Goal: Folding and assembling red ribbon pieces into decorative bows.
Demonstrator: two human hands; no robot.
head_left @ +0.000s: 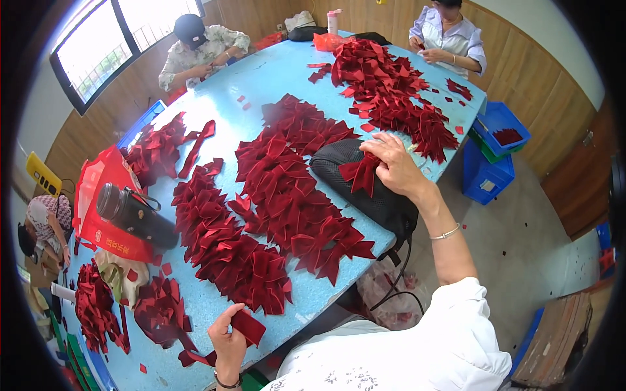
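Right hand (393,163): thumb and fingers gripping one dark red bow (360,174), held at the black mesh bag (381,212) on the right-hand edge of the bench (280,72); whether bow and bag touch, cannot tell. Left hand (228,342): pinching a flat dark red ribbon piece (250,328) at the near edge. Hazards, as judged: the bow could snag on the mesh or be crushed if gripped harder; the bag, its strap (405,287) hanging below the bench, could be dragged off by a catching arm. Middle bow heap (287,189): near end at the edge, liable to spill floorward if brushed by a sleeve. Dark flask (140,221): tilted against a red bag (101,225), could roll into the left bow heap (228,244) if jostled. Ribbon piece: could slip down if the pinch loosens.
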